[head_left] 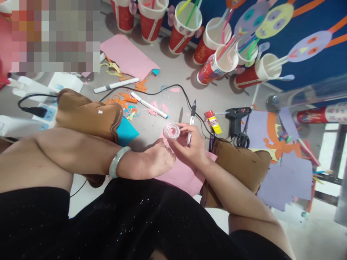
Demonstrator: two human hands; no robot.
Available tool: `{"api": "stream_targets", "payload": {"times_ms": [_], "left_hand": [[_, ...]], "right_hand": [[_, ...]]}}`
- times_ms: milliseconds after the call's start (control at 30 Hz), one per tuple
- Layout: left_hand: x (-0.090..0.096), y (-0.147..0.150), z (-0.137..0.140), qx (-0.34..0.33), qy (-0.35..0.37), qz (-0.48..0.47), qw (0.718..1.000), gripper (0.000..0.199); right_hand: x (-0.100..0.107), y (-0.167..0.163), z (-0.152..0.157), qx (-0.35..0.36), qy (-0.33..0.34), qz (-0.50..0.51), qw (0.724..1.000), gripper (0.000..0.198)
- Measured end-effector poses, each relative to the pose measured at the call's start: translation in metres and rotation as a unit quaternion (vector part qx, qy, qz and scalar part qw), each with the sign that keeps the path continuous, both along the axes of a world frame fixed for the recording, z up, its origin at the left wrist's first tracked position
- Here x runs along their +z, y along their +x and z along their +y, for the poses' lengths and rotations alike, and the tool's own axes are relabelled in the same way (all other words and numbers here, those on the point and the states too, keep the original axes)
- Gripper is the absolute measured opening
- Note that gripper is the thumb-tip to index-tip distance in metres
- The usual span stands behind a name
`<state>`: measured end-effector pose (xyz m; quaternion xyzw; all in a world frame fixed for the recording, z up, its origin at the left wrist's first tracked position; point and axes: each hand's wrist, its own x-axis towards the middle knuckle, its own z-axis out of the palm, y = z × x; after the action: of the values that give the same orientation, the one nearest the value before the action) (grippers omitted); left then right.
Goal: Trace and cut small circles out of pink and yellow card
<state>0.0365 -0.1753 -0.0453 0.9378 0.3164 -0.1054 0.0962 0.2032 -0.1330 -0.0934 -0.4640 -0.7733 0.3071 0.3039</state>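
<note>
Black garment [162,220]: nearside of pink sheet [184,177]. Clear, dotted ring [168,132]: over sheet, pinched by right hand [193,142] alongside pen [192,119]. Left hand [155,159]: curled, grip indeterminate. Red cups [179,40] beyond sheet: coloured straws [192,16] inside.

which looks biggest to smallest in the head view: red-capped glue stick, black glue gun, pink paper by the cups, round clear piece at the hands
1. Pink paper
2. Black glue gun
3. Glue stick and round clear piece: too alike to rank, and the piece may be nearer the camera
</note>
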Motion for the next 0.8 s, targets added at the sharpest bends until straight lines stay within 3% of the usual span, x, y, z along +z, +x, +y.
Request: {"api": "stream_targets", "payload": {"times_ms": [67,300,567,800], "left_hand": [[0.002,-0.001,-0.002,0.018,0.019,-0.002,1.0,0.026],[0.01,-0.007,-0.005,0.066,0.181,-0.036,0.98,0.037],[0.019,-0.006,0.001,0.065,0.109,0.018,0.992,0.034],[0.015,-0.006,-0.003,0.083,0.159,-0.008,0.984,0.03]], "right_hand": [[0.001,0.001,0.001,0.001,0.002,-0.006,1.0,0.038],[0.003,0.006,0.002,0.021,-0.003,-0.015,1.0,0.036],[0.004,0.007,0.001,0.005,-0.023,-0.001,1.0,0.039],[0.003,0.011,-0.002,0.041,0.042,-0.014,0.998,0.03]]}}
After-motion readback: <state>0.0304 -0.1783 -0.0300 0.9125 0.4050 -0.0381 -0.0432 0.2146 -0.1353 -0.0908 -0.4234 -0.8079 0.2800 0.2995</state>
